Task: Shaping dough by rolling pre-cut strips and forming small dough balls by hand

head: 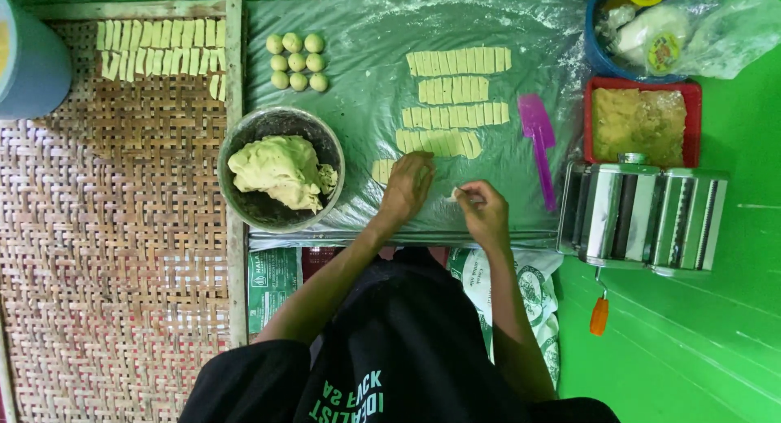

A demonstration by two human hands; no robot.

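A small dough piece (454, 194) is pinched in the closed right hand (483, 212). The left hand (408, 184), open, is pressed flat at nine o'clock on the dough strip row (382, 171).

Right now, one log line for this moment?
left hand: on dough strips | right hand: pinching small dough piece | surface: plastic sheet

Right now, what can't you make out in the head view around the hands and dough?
- Right hand: pinches a pale bit, too small to identify.
- Left hand: covers part of the lowest row of dough strips.
- Bowl: dough lump hides its bottom.
- Blue tub: cut by the top edge; a plastic bag blurs its contents.
- Blue container: cut by the left edge.
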